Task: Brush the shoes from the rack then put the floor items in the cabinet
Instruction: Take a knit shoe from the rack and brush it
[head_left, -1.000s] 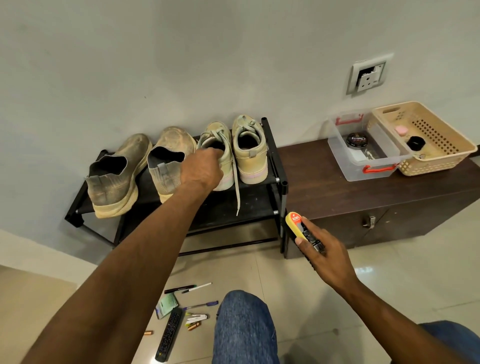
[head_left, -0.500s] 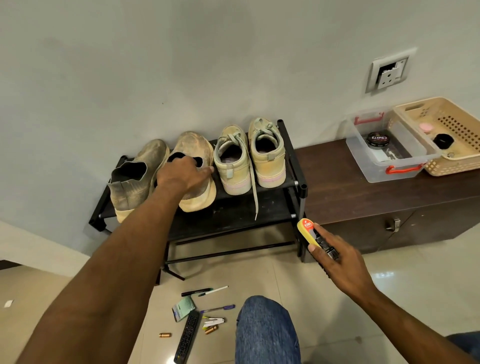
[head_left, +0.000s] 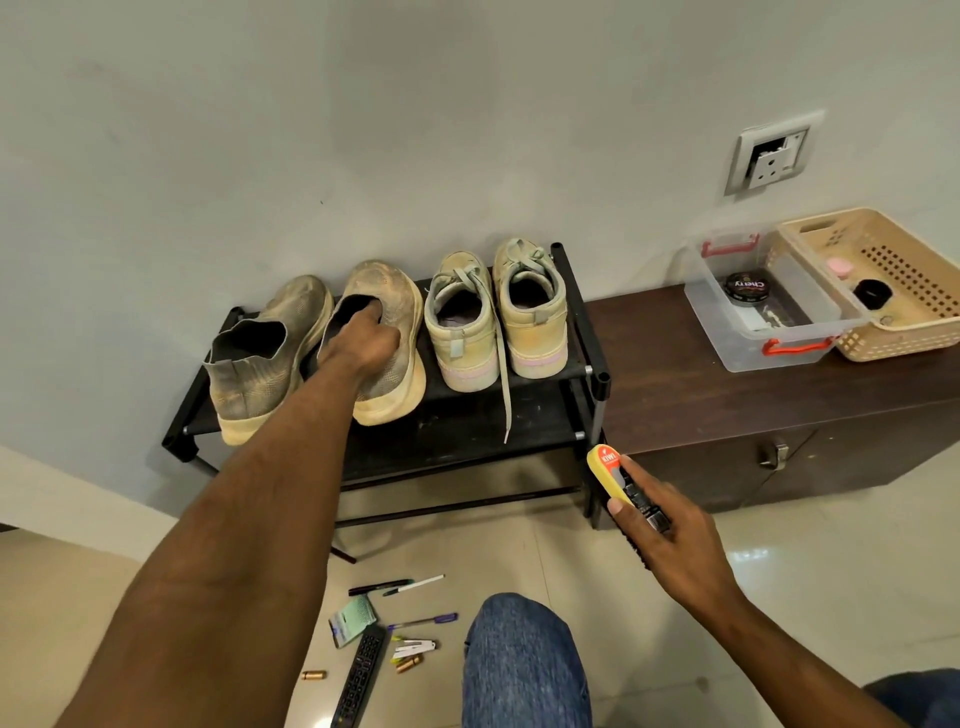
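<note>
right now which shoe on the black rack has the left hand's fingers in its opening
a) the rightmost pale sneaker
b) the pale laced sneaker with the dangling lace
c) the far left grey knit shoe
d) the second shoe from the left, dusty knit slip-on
d: the left hand reaches into the collar of the dusty grey-beige knit slip-on shoe, second from left on the black metal shoe rack.

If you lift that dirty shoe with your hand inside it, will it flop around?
Probably a little. The shoe looks like soft knit, so its top may sag around the left hand. Its thick sole should stay stiff. It likely feels light, and no laces dangle from it.
</note>
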